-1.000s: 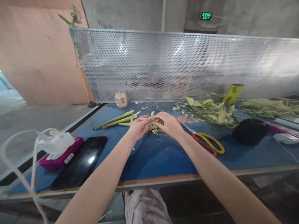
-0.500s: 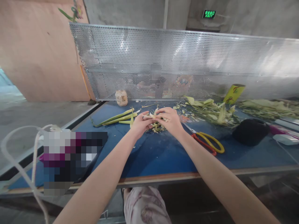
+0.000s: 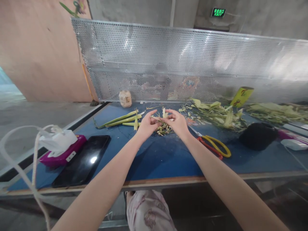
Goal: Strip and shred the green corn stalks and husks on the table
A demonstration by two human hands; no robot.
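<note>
Husk strip, pale and partly covered, between the left hand and the right hand, around the middle of the blue table. Seemingly pinched from both sides, with thumbs close together and forefingers arched higher, well apart; exact contact too small to tell. Just below, a loose heap of plant scraps. Left of the left hand, green stalks; farther left and nearer, a dark phone beside a purple power strip. Right of the right hand, red-and-yellow-handled scissors; farther back, leafy husks near a yellow-green cylinder.
</note>
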